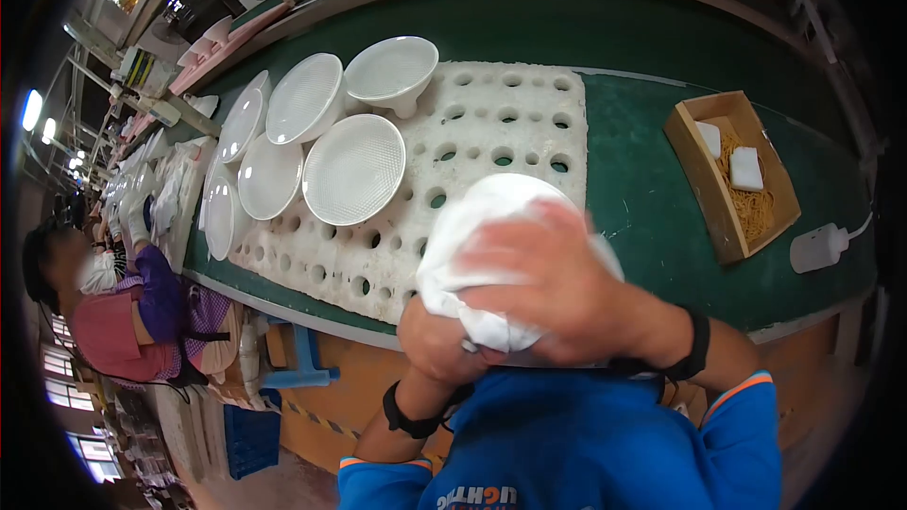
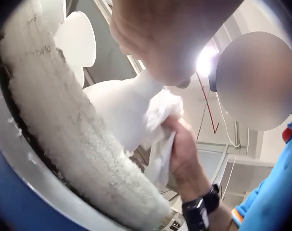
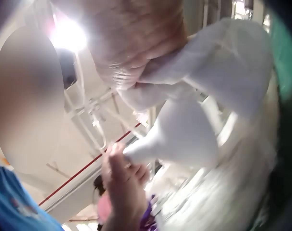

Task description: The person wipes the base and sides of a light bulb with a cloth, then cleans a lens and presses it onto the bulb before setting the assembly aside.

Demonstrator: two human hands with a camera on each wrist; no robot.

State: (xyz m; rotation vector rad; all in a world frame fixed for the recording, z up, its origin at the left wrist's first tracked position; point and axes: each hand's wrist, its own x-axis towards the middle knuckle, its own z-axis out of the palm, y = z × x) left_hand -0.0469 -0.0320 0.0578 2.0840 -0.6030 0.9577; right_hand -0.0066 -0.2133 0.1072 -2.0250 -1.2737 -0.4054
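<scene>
My left hand (image 1: 435, 345) grips the narrow neck of a white, funnel-shaped lamp housing (image 2: 117, 106), its wide end toward the foam board. A white cloth (image 1: 482, 321) is draped over the housing. My right hand (image 1: 557, 283), blurred in the head view, holds the cloth against the housing's side. From the right wrist, the left fingers (image 3: 118, 166) show curled round the neck's end. In the left wrist view the cloth (image 2: 160, 115) bunches under the right thumb and hangs down. Most of the housing is hidden by cloth and hands in the head view.
Several white lamp housings (image 1: 355, 170) with textured round faces stand in a holed white foam board (image 1: 491, 137) on the green table (image 1: 652, 170). At right are a cardboard box (image 1: 704, 179) with rubber bands and white blocks, and a squeeze bottle (image 1: 819, 248). Another person (image 1: 113, 331) sits at left.
</scene>
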